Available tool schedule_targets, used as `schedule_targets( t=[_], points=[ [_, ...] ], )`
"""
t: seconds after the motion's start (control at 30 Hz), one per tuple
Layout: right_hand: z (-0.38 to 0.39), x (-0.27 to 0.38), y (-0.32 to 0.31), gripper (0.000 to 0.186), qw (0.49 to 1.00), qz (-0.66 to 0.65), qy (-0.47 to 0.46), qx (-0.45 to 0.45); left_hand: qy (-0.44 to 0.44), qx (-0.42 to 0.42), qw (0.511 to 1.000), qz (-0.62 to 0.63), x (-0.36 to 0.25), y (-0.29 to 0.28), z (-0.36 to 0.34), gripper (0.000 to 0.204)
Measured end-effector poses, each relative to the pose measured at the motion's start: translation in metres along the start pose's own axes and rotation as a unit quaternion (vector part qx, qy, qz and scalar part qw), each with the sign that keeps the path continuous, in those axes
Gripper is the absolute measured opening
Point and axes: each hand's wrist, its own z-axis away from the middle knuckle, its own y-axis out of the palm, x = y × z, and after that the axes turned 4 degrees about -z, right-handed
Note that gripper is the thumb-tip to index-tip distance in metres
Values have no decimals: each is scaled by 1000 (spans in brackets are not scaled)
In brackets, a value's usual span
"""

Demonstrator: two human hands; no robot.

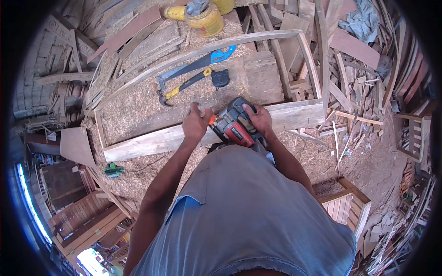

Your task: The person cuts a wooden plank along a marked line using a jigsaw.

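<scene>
A red, black and grey electric planer rests on the near board of a long wooden frame, close in front of my body. My right hand is wrapped round its dark rear handle, thumb on top. My left hand is at the planer's other end, fingers curled, with the thumb side against an orange part; the exact contact is partly hidden. Beyond my hands, inside the frame, lie a handsaw with a blue handle, a claw hammer with a yellow and black handle, and a black tape measure.
A wide plank lies inside the frame. Wood shavings cover the ground around it. Yellow tubs stand at the far side. Offcuts are heaped to the right. At left, a green tool with a cord lies near the frame's corner.
</scene>
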Motion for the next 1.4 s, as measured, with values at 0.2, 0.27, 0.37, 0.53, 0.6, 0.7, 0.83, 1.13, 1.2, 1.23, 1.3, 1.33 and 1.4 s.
schedule_targets(
  t=[0.2, 0.27, 0.37, 0.53, 0.6, 0.7, 0.83, 1.13, 1.2, 1.23, 1.3, 1.33, 1.4],
  points=[
    [-4, -14, 7, 79, 1000, -5, 14, -1, 479, 5, 856, -194, 25, -36, -4, 52],
    [-4, -15, 8, 79, 1000, 9, 6, -21, 531, -54, 782, -321, 19, -53, -3, 50],
    [-5, -18, 10, 71, 999, 9, -10, -46, 478, 8, 793, -378, 36, -44, -9, 39],
    [-13, -27, 17, 66, 999, -20, -5, -32, 367, 60, 909, -190, 70, -2, 4, 36],
    [-9, -30, 16, 65, 999, -32, 3, -28, 187, 15, 978, -90, 72, 11, 8, 36],
    [-5, -23, 9, 74, 999, -17, 11, -25, 34, 2, 998, 46, 79, 30, -8, 37],
    [3, -3, 1, 71, 999, -34, 18, -1, -147, 45, 930, 333, 106, 68, -39, 40],
    [21, 16, -2, 44, 976, 130, -112, -131, -31, -23, 952, 305, 77, 80, -7, 26],
    [20, 26, -4, 48, 969, 145, -161, -117, -42, 35, 908, 416, 73, 87, 4, 25],
    [20, 31, -4, 52, 959, 159, -205, -114, -40, 92, 891, 443, 65, 89, 8, 24],
    [21, 42, 1, 57, 962, 174, -205, -59, -41, 165, 881, 441, 56, 87, 11, 24],
    [20, 44, 4, 57, 961, 177, -206, -60, -40, 164, 880, 444, 48, 79, 7, 24],
    [16, 46, 10, 62, 961, 168, -217, -30, -15, 174, 930, 323, 36, 60, 1, 25]
  ],
)
